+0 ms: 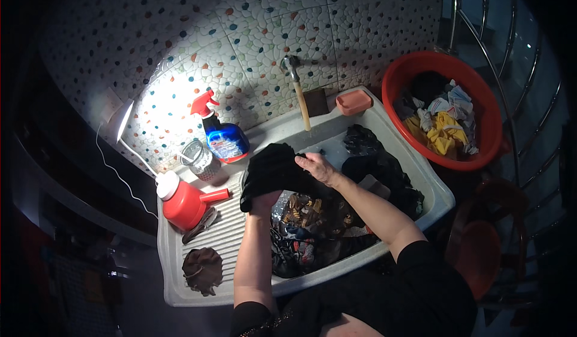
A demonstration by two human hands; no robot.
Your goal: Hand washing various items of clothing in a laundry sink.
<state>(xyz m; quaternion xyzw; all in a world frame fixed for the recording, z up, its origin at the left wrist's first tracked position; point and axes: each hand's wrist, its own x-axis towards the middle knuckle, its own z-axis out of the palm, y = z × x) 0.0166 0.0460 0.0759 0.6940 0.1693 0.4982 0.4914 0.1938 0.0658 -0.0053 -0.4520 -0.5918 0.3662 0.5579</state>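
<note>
A black cloth garment (275,170) is stretched between my two hands above the laundry sink (417,141). My right hand (319,169) pinches its right edge between thumb and fingers. From below, my left hand (266,201) holds the garment up, its fingers hidden under the fabric. Wet dark clothes (378,166) lie in the basin on the right. Patterned brown-and-yellow cloth (304,208) soaks nearer to me, in water. A tap with a pale hose (301,105) on its spout points down into the basin.
On the ribbed washboard (225,247) are a scrub brush (200,225), a brown cloth (203,269) and a red dipper (182,204). A glass jar (200,161), a blue spray bottle (225,141) and a lit lamp (125,120) stand behind. A pink soap dish (354,102) and red laundry tub (489,129) are right.
</note>
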